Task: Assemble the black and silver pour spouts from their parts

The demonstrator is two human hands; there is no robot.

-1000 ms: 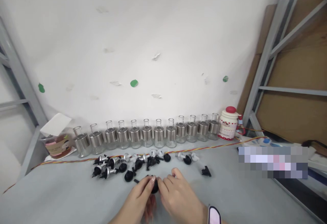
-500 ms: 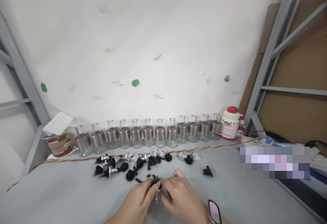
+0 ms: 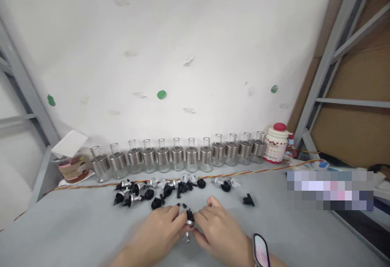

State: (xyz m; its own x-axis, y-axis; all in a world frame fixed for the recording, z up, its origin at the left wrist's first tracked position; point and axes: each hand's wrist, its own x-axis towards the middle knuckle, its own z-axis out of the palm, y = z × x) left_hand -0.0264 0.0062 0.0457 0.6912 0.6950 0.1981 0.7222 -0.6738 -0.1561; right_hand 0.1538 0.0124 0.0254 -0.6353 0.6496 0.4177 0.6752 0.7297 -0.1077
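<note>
Both my hands meet low in the middle of the view around a silver-and-black pour spout (image 3: 190, 221). Its black end points away from me and its narrow silver tube sticks out towards me. My left hand (image 3: 163, 224) pinches it from the left, fingers curled. From the right, my right hand (image 3: 217, 226) has its fingertips closed against the black part; a watch is on that wrist. Just beyond the fingers lie small black pieces (image 3: 184, 205). Further off, several similar silver-and-black spouts (image 3: 133, 200) lie in a loose group with black round caps (image 3: 156, 203).
Glass bottles with steel sleeves (image 3: 177, 153) stand in a row along the wall. A white-and-red jar (image 3: 276, 145) ends the row; a labelled tub (image 3: 73, 169) is at left. A twisted wire (image 3: 243, 173) crosses the table. One black part (image 3: 248, 199) lies to the right.
My left hand has shifted its grip, its thumb no longer across the top of the spout, so more of the black end shows. The view has tilted slightly.
</note>
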